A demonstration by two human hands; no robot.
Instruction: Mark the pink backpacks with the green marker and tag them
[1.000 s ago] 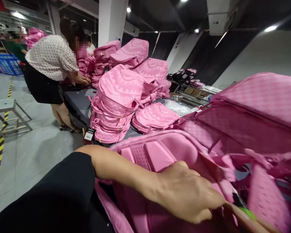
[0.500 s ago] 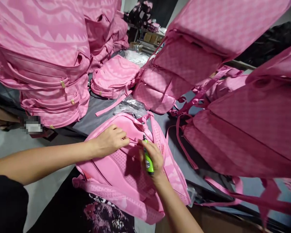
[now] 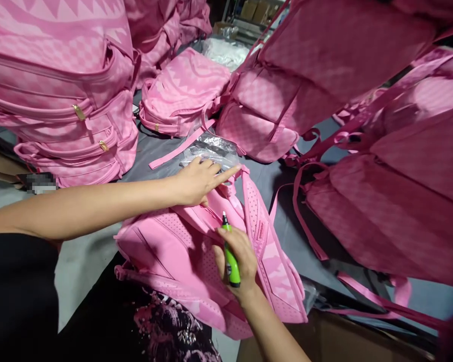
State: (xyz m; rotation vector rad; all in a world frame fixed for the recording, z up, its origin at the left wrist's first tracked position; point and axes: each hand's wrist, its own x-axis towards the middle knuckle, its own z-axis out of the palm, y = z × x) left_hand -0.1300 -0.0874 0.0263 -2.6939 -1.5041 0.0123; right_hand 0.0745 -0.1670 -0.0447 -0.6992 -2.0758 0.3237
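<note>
A pink backpack (image 3: 207,256) lies back-side up at the table's edge, partly over my lap. Its padded panel and shoulder straps (image 3: 254,201) face me. My left hand (image 3: 200,182) rests over the backpack's top edge, index finger stretched out towards the top loop; the other fingers are loosely spread and nothing shows in them. In my right hand (image 3: 245,256) is a green marker pen (image 3: 231,261), uncapped, its pale tip pointing away from me. That hand hovers over the middle of the back panel; whether it touches the cloth, I cannot tell.
Stacked pink backpacks (image 3: 60,100) rise at the left. A smaller pink backpack (image 3: 184,93) lies behind, beside crumpled clear plastic (image 3: 211,151). More pink backpacks (image 3: 400,196) crowd the right side of the grey table (image 3: 283,216), straps hanging over the edge. Cardboard boxes (image 3: 254,11) sit far back.
My left hand has moved up and right from the panel to the backpack's top edge, its fingers opening out. My right hand still holds the marker pen, slightly lower. The view has tilted down.
</note>
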